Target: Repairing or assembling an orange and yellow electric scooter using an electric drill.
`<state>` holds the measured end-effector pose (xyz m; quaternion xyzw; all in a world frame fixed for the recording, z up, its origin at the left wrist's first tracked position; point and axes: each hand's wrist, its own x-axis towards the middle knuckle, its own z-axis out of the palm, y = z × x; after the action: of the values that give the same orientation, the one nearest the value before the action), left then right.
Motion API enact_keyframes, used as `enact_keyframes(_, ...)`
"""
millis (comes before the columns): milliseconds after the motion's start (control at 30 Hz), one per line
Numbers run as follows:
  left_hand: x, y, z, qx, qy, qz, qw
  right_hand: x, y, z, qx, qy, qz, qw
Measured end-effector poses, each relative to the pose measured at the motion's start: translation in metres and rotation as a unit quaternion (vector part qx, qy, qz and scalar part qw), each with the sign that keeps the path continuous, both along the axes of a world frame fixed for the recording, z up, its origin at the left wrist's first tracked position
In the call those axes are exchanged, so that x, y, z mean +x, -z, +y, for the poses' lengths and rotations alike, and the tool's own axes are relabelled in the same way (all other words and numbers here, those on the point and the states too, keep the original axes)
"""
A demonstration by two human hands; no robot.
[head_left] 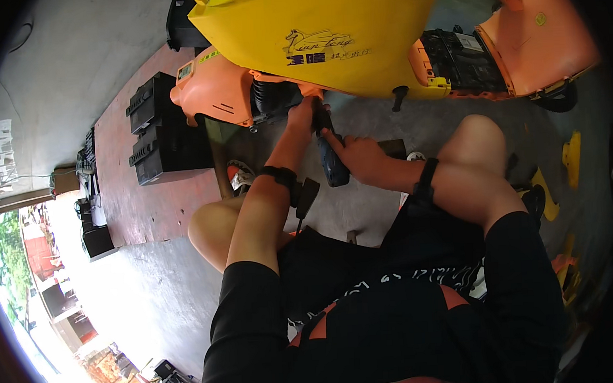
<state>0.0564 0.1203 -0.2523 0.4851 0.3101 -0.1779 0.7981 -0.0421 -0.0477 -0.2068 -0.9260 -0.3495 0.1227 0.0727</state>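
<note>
Tool (333,164), dark and elongated, is located between the two hands, below the lower edge of a yellow panel (360,32). Its upper end lies just beside an orange housing (221,92) with a black ribbed part (277,99). Left hand (302,117): curled at the upper end of the tool, close to the underside of the housing; the fingers are partly hidden, so whether they grip the tool or the housing cannot be told. Right hand (366,159): grasping the tool from its right side, fingers across the body. Each forearm carries a black strap: left strap (278,173), right strap (427,176). To the right of the yellow panel, an exposed compartment (462,58) holds black components, with an orange cover (548,40) beyond. To the left, two black boxes with handles, a farther box (155,102) and a nearer box (173,151), stand on a reddish surface (134,214). Yellow parts (572,160) lie at far right.
</note>
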Motion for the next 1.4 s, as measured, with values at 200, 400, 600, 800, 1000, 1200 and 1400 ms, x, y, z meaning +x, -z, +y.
enact_keyframes(200, -0.012, 0.004, -0.011, 0.098, -0.026, -0.017, 0.995, 0.000, -0.003, -0.003, 0.034, -0.008, -0.016, 0.999)
enact_keyframes(400, -0.008, 0.028, -0.011, 0.145, -0.033, -0.065, 0.987, 0.002, -0.006, -0.008, 0.090, -0.003, 0.020, 0.996)
enact_keyframes(600, -0.001, 0.042, 0.001, 0.123, -0.042, -0.017, 0.991, 0.004, -0.001, -0.011, 0.100, -0.011, 0.017, 0.995)
enact_keyframes(800, 0.001, 0.043, 0.008, 0.085, 0.025, -0.008, 0.996, 0.003, 0.016, 0.000, 0.104, -0.001, -0.015, 0.994)
enact_keyframes(1000, -0.009, 0.037, 0.007, 0.079, 0.056, -0.023, 0.995, 0.002, 0.031, 0.017, 0.054, -0.002, -0.037, 0.998)
enact_keyframes(1200, 0.004, 0.037, 0.008, 0.132, 0.051, -0.025, 0.990, 0.001, 0.005, 0.005, -0.020, -0.074, -0.055, 0.996)
enact_keyframes(1400, 0.005, 0.036, 0.007, 0.127, 0.084, -0.009, 0.988, -0.014, -0.028, -0.007, -0.184, -0.212, -0.076, 0.957)
